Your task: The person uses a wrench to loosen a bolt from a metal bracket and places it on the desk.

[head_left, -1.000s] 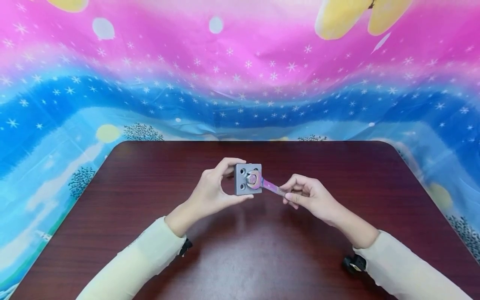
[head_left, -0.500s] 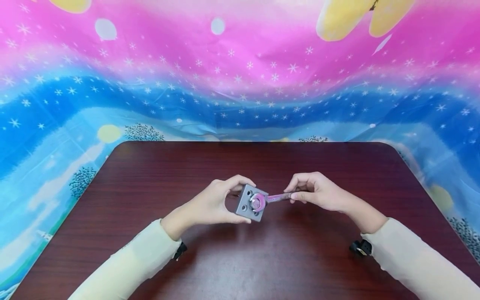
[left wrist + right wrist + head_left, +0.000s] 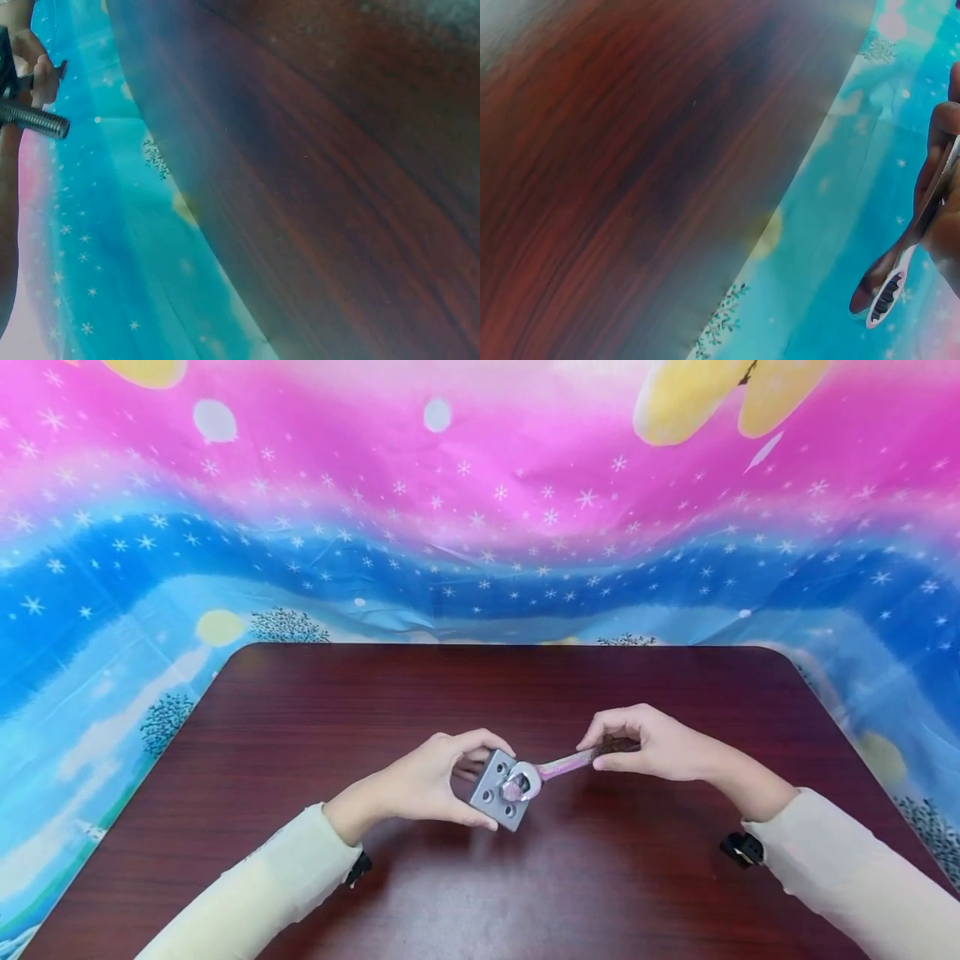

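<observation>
My left hand (image 3: 420,783) grips a square grey metal block (image 3: 491,787) by its edges, thumb below and fingers above. The block has several round holes and tilts in the air over the table. A bolt head (image 3: 513,789) sits on its face; in the left wrist view the threaded bolt shank (image 3: 39,120) sticks out behind. With thumb and fingers my right hand (image 3: 663,747) pinches a shiny pinkish combination wrench (image 3: 566,766). Its open end lies at the bolt head. The toothed ring end (image 3: 871,323) pokes out past the hand in the right wrist view.
A dark reddish-brown wooden table (image 3: 390,693) with rounded far corners lies beneath both hands. Behind and beside it hangs a pink and blue cloth (image 3: 480,527) with snowflakes. Dark straps (image 3: 742,849) show at both sleeve cuffs.
The block has come down toward me and tilted. The wrench handle has swung upward, from slanting down to slanting up toward the right hand, which has shifted right.
</observation>
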A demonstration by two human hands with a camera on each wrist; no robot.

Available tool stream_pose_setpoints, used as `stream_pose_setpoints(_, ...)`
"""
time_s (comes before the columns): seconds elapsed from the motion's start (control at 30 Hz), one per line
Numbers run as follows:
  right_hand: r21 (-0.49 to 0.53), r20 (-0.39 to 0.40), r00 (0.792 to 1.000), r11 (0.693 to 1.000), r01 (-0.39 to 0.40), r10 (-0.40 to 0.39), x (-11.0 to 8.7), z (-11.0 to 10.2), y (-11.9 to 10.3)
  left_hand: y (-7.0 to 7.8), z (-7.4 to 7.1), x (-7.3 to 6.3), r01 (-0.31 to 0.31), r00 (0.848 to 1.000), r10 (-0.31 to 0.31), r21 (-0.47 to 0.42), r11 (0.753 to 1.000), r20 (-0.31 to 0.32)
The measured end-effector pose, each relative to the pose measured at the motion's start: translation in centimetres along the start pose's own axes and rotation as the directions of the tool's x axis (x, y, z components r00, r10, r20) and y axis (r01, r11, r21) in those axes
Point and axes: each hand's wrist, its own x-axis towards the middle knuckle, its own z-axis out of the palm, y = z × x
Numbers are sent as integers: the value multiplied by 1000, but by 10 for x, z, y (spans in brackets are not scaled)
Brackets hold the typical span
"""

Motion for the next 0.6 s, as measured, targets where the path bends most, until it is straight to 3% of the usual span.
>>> stream_pose_setpoints(0.1,-19,-84,996,1000,-24,23,-6,1,-2,-3,2,-1,-24,990,27,25,999,-140)
stream_pose_setpoints(0.17,-25,-168,985,999,-48,43,-10,4,-4,-4,5,0,-29,965,48,75,997,-260)
stream_pose_setpoints(0.27,-22,-313,946,995,-93,81,-13,15,-10,-6,10,4,-12,899,71,136,991,-431)
stream_pose_setpoints(0.37,10,-419,902,994,-112,106,-13,26,-17,-8,13,7,9,830,91,176,984,-551)
stream_pose_setpoints(0.5,48,-477,871,993,-105,115,-8,37,-28,-9,15,12,13,751,125,204,979,-648)
stream_pose_setpoints(0.6,57,-488,865,993,-104,118,-4,45,-37,-9,16,14,2,711,153,220,976,-686)
